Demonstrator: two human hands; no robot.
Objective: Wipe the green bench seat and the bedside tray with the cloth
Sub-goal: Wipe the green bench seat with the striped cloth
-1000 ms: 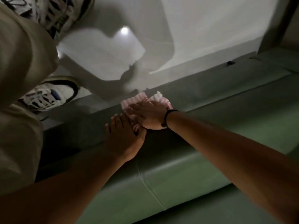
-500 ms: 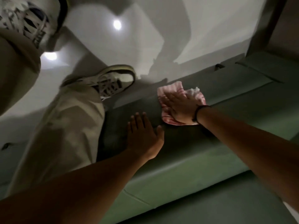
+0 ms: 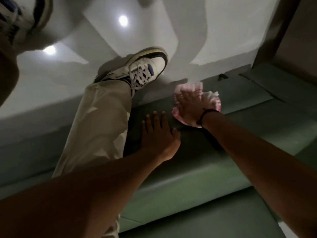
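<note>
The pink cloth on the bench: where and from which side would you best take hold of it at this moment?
The pink cloth lies flat on the green bench seat under the right hand, so most of it is covered. Its bunched, ruffled far edge past the fingertips is probably the easiest part to pinch, coming from above. The left hand rests flat on the seat beside it, apart from the cloth.

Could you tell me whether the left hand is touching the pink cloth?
No, the left hand lies flat on the bench beside the cloth.

Dim, soft-focus view; two glare spots (image 3: 123, 20) on glossy floor (image 3: 223, 31).
</note>
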